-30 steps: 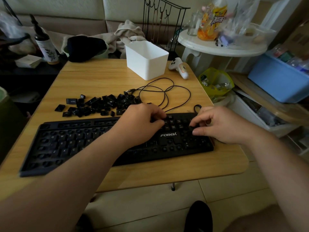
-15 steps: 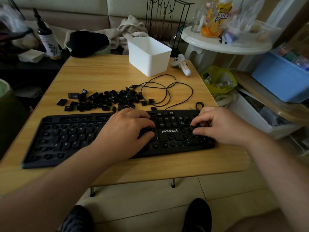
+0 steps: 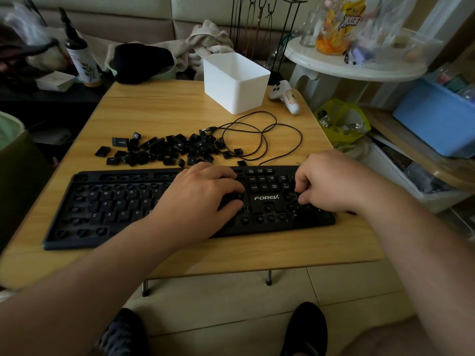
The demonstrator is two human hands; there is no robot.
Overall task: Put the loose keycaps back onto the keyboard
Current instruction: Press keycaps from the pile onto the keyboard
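Observation:
A black keyboard (image 3: 115, 209) lies across the near half of the wooden table (image 3: 159, 104), with many sockets bare. Loose black keycaps (image 3: 167, 150) are heaped just behind it. My left hand (image 3: 203, 196) sits on the keyboard left of the FOREV logo. Its fingers and thumb curl round a dark keycap pressed against the board. My right hand (image 3: 331, 183) covers the number pad. Its bent fingers and thumb pinch a keycap down onto the pad, and the cap itself is mostly hidden.
The keyboard's black cable (image 3: 259, 134) loops behind the right half. A white plastic bin (image 3: 235, 83) and a small white controller (image 3: 285, 97) stand at the table's back. A white side table (image 3: 354, 65) and a blue box (image 3: 437, 119) are to the right.
My left hand slid a little left and nearer along the keyboard. My right hand stayed on the number pad, its fingers now bent further down onto it.

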